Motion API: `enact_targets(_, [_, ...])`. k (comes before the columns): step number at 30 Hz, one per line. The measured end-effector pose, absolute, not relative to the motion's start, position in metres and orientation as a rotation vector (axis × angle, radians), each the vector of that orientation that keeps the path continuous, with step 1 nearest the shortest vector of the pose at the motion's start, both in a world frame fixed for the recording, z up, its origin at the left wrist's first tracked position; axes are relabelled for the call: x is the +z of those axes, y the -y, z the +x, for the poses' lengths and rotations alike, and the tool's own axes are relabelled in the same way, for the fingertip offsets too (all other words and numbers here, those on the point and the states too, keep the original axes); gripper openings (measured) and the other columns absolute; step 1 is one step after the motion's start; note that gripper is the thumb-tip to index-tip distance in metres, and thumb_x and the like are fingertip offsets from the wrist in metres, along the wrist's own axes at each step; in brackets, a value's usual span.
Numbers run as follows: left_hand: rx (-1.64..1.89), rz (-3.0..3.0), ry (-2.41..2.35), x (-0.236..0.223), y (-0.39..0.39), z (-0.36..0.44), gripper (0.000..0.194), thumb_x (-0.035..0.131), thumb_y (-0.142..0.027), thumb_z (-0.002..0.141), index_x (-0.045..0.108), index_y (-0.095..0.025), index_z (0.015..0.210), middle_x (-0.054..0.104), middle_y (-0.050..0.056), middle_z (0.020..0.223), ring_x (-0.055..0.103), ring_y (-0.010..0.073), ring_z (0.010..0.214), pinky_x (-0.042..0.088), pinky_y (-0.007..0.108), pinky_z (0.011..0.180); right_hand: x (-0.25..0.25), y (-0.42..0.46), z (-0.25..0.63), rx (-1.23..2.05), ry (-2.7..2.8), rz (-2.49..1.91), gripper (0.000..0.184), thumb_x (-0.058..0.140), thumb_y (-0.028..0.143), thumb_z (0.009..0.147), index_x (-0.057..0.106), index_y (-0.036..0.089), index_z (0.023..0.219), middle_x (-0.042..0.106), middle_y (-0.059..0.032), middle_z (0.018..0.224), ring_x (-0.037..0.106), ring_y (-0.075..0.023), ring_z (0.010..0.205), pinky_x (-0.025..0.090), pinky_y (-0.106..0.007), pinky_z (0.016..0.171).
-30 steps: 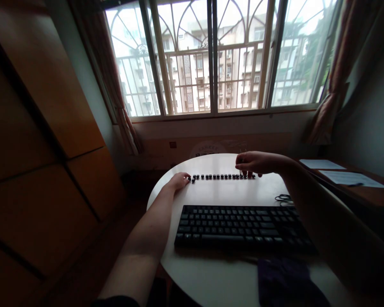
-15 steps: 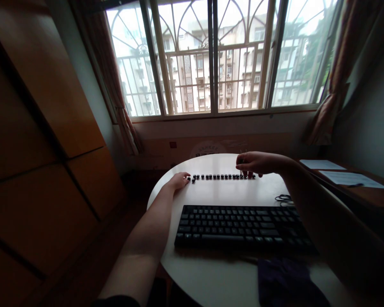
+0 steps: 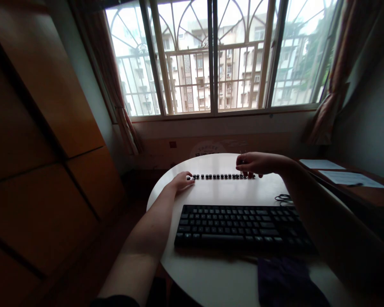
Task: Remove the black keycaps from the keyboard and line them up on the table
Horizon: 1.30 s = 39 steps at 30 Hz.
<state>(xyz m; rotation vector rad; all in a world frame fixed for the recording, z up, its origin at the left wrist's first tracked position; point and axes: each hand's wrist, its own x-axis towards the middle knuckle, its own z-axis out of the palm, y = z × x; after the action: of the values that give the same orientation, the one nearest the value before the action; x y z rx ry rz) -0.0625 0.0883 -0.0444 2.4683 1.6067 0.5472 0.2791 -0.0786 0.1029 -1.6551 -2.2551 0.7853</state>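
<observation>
A straight row of small black keycaps [image 3: 222, 176] runs across the far part of the round white table [image 3: 224, 194]. At the row's left end is my left hand [image 3: 180, 182], with thumb and fingers closed around a keycap [image 3: 188, 177]; the fingers partly cover that spot. My right hand [image 3: 254, 163] bends down over the row's right end, its fingers curled and closed. Thin wire prongs show above its fingers, and a pale slim part shows below, so it holds a small wire tool [image 3: 242, 152] like a keycap puller.
Nearer to me lies a black keyboard [image 3: 230, 224], its coiled cable [image 3: 283, 198] behind it at the right. Dark purple cloth [image 3: 284, 279] is at the near edge. Papers [image 3: 352, 178] with a pen [image 3: 355, 184] lie on a brown surface at the right.
My left hand has shifted slightly right, its thumb reaching toward the row where a loose keycap showed before. My right hand has hardly moved.
</observation>
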Motion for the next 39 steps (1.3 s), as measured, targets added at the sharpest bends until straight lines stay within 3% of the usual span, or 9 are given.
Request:
enact_targets(8, [0.522,2.546,-1.616,-0.048,-0.091,-0.057,0.027,0.068,-0.034,0.079,0.073,-0.021,0.103,0.067,0.008,0.114,0.062,0.0232,0.105,0.046,0.028,0.092,0.101,0.077,0.279,0.787,2.264,-1.675,0.026,0.056,0.043,0.092,0.056,0.018,0.096,0.068,-0.0085,0.084,0.064,-0.0169,0.067,0.044,-0.019,0.041])
enact_targets(39, [0.555,2.541,-1.635,-0.052,-0.096,-0.057,0.028,0.064,-0.028,0.083,0.073,-0.023,0.109,0.071,0.006,0.110,0.065,0.0220,0.101,0.047,0.027,0.090,0.101,0.079,0.278,0.759,2.294,-1.729,0.024,0.055,0.043,0.092,0.058,0.019,0.097,0.069,-0.0085,0.086,0.067,-0.0186,0.071,0.047,-0.020,0.044])
